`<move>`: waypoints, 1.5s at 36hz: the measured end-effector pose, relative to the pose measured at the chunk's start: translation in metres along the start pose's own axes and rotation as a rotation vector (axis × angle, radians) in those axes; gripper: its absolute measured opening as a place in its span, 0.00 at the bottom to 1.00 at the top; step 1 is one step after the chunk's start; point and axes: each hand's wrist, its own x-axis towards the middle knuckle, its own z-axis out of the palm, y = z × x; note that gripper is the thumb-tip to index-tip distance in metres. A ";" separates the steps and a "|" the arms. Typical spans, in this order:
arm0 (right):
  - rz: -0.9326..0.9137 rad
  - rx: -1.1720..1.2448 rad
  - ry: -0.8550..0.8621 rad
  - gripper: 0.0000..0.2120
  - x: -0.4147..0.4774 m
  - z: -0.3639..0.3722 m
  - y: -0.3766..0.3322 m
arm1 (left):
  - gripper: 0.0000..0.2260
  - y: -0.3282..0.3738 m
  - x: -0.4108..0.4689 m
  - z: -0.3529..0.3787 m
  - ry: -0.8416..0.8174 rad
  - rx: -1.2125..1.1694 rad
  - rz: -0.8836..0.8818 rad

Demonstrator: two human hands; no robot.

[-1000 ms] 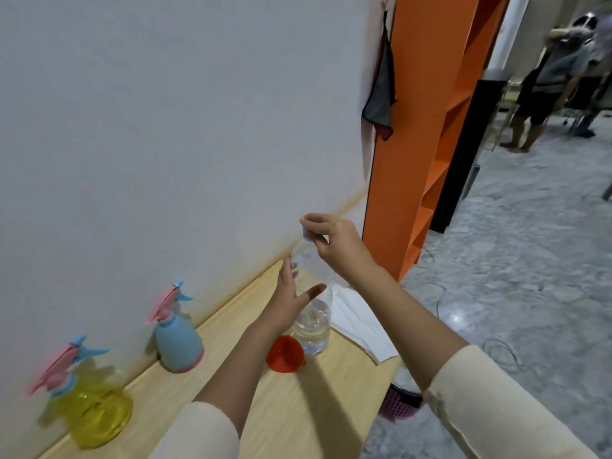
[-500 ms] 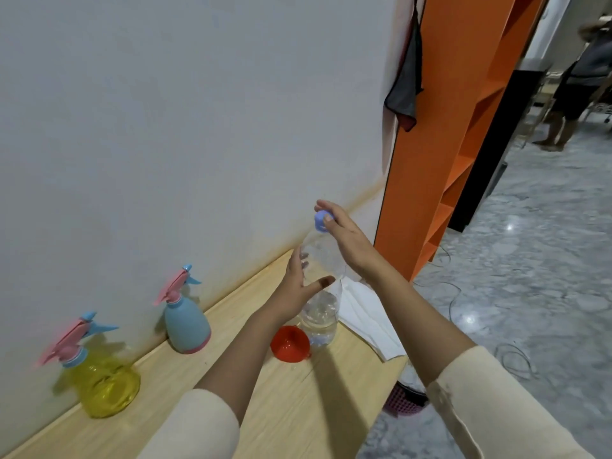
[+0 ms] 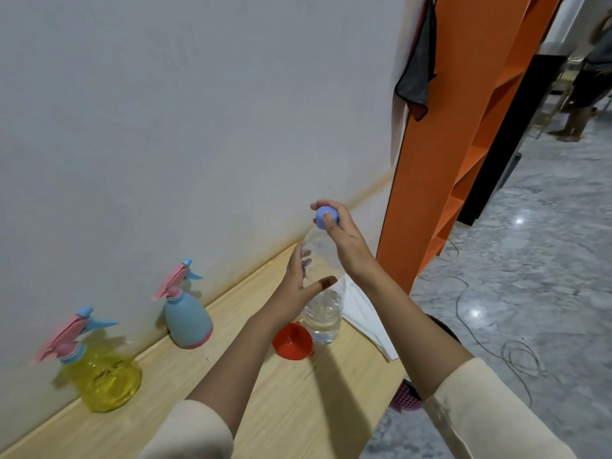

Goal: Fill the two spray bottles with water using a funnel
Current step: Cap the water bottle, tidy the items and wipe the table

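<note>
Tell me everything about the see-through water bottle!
The water bottle is clear plastic with a blue cap. It stands upright on the wooden table, partly filled with water. The left hand holds its middle; the right hand pinches the cap. A red funnel lies right beside its base.

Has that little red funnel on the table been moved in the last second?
No. The red funnel still lies against the foot of the clear water bottle, beside the white paper; only the camera shifted.

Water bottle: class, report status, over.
Right hand on blue cap, left hand steadying water bottle. Both spray bottles capped. Red funnel unused.
</note>
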 end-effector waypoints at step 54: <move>0.101 -0.160 0.009 0.49 -0.039 -0.017 0.060 | 0.45 -0.095 -0.038 0.019 0.075 0.650 -0.540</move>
